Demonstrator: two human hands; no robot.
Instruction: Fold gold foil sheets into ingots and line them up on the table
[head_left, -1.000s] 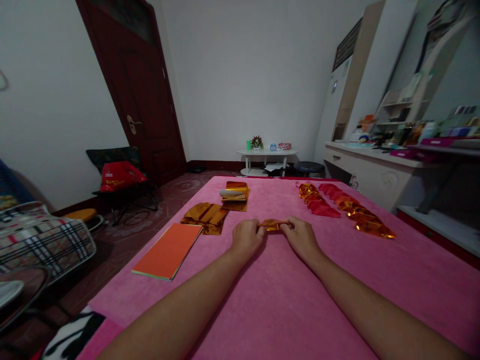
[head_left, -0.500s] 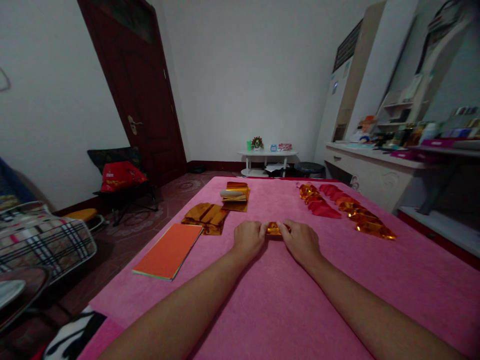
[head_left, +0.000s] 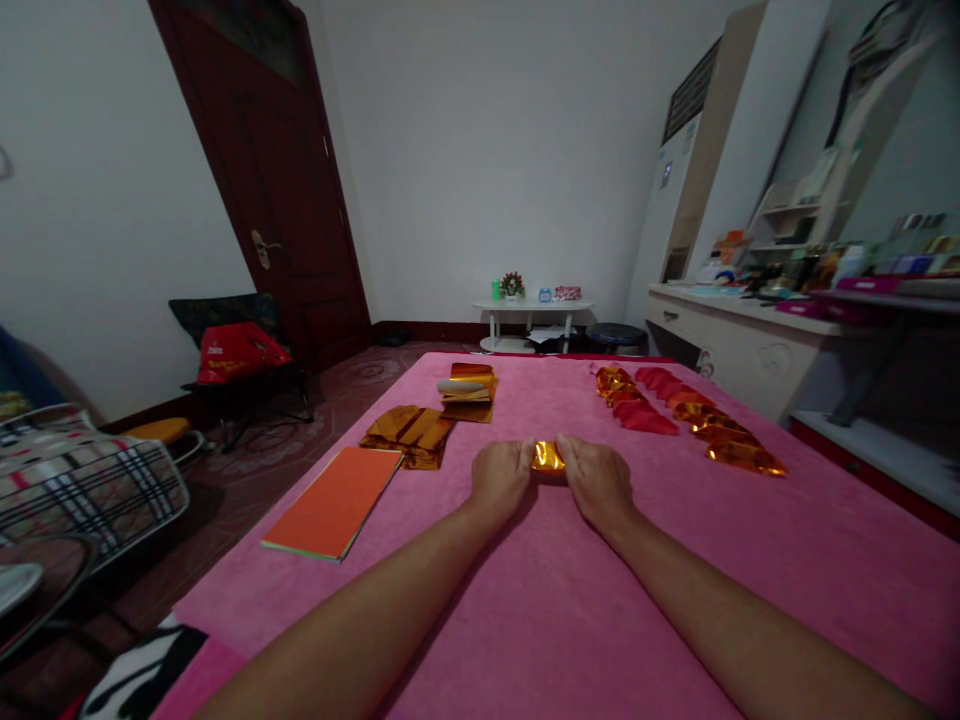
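Note:
A small piece of shiny gold foil paper (head_left: 548, 457) is held between my two hands just above the pink cloth (head_left: 600, 600). My left hand (head_left: 501, 474) is closed on its left end, and my right hand (head_left: 598, 476) grips the right end. The fingertips beneath are hidden. Ahead and to the left lie a fanned stack of gold foil sheets (head_left: 409, 434) and a folded gold foil pile (head_left: 469, 408) with a grey, rounded thing (head_left: 460, 386) on it. An orange paper stack (head_left: 334, 502) is nearer on the left.
Folded red and gold foil pieces lie in two rows, one shorter row (head_left: 628, 397) and one longer row (head_left: 720, 430), at the right. Beyond the cloth stand a white table (head_left: 534, 306), a dark stool (head_left: 615, 335) and a white dresser (head_left: 742, 335). A chair with a red bag (head_left: 241, 352) is left.
The foil's top face between my hands now looks broader and brighter. Both hands stay on its ends with only slight shifts, and the view has moved a little.

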